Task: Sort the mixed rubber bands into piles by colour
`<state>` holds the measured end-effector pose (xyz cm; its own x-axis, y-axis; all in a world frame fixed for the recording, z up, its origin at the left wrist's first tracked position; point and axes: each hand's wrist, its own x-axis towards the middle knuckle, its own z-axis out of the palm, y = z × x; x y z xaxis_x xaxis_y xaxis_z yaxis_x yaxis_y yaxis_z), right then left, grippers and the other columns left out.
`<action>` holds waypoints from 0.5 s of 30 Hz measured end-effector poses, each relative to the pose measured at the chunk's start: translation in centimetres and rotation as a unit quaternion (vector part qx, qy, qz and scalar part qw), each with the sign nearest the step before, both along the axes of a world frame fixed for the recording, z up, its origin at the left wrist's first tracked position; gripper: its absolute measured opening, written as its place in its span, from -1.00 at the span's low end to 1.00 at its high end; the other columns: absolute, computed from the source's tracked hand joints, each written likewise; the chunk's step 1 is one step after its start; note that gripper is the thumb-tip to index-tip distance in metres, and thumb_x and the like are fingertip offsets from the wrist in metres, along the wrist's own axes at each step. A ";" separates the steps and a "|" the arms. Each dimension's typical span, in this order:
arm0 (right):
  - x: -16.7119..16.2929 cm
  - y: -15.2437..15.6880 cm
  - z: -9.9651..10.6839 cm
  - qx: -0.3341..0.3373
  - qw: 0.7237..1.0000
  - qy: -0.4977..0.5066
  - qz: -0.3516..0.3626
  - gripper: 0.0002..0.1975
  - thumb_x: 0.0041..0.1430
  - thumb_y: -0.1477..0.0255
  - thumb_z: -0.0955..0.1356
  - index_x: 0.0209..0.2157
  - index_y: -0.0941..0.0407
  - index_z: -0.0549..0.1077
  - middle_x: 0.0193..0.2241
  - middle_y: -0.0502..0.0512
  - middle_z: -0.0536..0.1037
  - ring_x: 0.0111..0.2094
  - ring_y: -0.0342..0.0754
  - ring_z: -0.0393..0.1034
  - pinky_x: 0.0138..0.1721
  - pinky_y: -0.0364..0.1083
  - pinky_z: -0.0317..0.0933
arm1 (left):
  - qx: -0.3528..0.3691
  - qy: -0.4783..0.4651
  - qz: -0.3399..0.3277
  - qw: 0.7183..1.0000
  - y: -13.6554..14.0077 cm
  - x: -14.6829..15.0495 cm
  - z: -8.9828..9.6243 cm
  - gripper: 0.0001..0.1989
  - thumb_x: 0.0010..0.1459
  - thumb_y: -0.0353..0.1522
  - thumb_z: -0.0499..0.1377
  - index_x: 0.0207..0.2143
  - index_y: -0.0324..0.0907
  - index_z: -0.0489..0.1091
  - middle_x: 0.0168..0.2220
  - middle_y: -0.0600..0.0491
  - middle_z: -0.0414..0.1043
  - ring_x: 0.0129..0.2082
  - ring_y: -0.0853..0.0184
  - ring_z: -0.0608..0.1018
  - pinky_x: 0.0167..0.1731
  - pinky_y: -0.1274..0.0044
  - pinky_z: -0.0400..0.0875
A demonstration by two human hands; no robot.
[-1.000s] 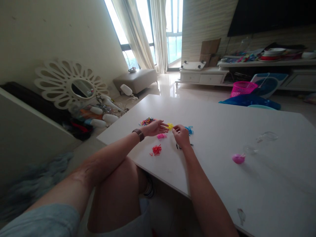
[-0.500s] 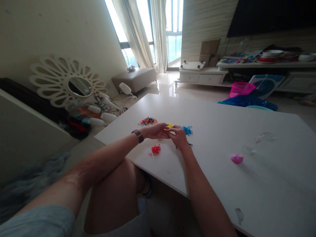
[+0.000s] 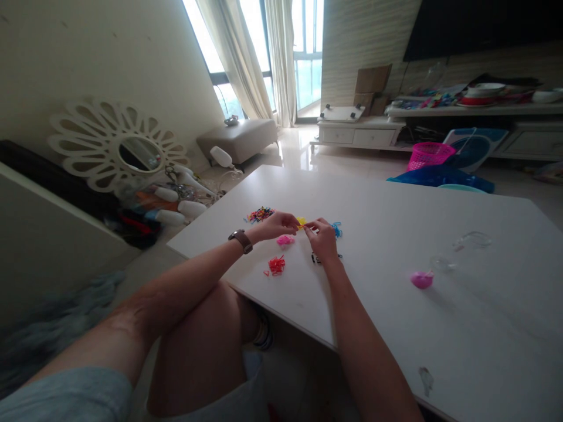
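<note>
Over the white table (image 3: 378, 234), my left hand (image 3: 281, 225) and my right hand (image 3: 322, 239) meet fingertip to fingertip. Both are closed in a pinch on a small orange-red rubber band (image 3: 303, 226), partly hidden by the fingers. Just behind the fingertips lies a yellow pile of bands (image 3: 301, 221). A mixed-colour pile (image 3: 259, 214) is beyond my left hand, with a pink pile (image 3: 285, 241) below it and a red pile (image 3: 277, 265) nearer me. Blue bands (image 3: 336, 228) and black bands (image 3: 315, 258) are partly covered by my right hand.
On the table's right side are a pink object (image 3: 422, 280), a clear round piece (image 3: 444, 265) and a clear looped item (image 3: 472, 241). A scrap of clear plastic (image 3: 426, 381) lies near the front edge. Lamp parts (image 3: 191, 210) stand left of the table.
My hands have drawn slightly apart, the left one moving left and both thumbs now pinching. The pink pile has come into view, and an orange-red band shows between the fingertips.
</note>
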<state>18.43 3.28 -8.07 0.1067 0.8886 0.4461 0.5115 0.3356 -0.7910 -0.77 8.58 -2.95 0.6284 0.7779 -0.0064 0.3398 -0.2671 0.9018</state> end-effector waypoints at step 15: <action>0.0 -0.3 0.4 0.003 1.000 0.013 0.005 -0.88 0.15 0.40 0.37 -0.36 0.11 0.56 -0.35 0.08 0.54 -0.35 -0.05 0.41 -0.27 -0.08 0.27 | 0.116 0.031 0.016 0.993 -0.3 0.8 0.0 -0.86 0.15 -0.37 0.25 -0.33 -0.30 0.51 -0.41 -0.06 0.58 -0.39 0.33 0.61 -0.35 0.54 0.47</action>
